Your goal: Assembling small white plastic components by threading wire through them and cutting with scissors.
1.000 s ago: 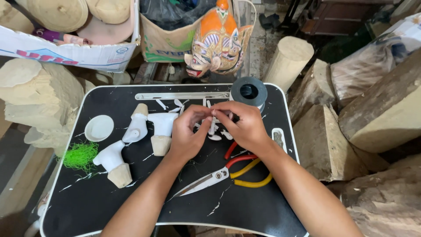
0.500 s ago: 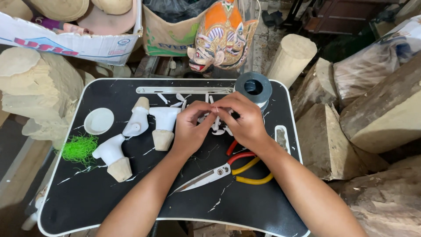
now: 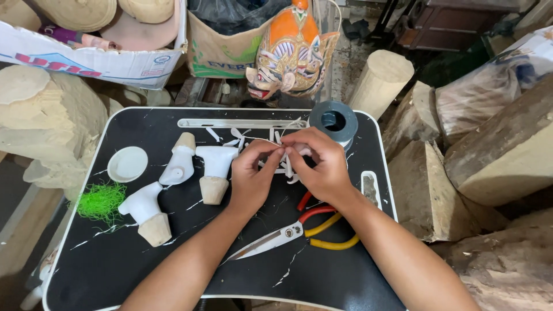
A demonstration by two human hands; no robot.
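Observation:
My left hand (image 3: 251, 178) and my right hand (image 3: 320, 164) meet over the middle of a black tray table (image 3: 115, 270). Both pinch thin white strips (image 3: 286, 167) between fingertips; several more strips lie under the hands. Left of my left hand lie three white carved pieces with bare wooden ends (image 3: 214, 171) (image 3: 179, 161) (image 3: 145, 212). Scissors with red and yellow handles (image 3: 288, 233) lie below my right wrist. A grey tape roll (image 3: 334, 121) stands just beyond my right hand.
A small white dish (image 3: 127, 163) and a tuft of green fibre (image 3: 101, 201) sit at the tray's left. A painted orange mask (image 3: 294, 55) stands behind the tray. Wood blocks (image 3: 507, 155) and a log (image 3: 380, 78) crowd the right; a cardboard box (image 3: 92, 52) sits back left.
The view has shifted slightly. My hands stay together over the strips, fingers working them; nothing else on the tray has moved.

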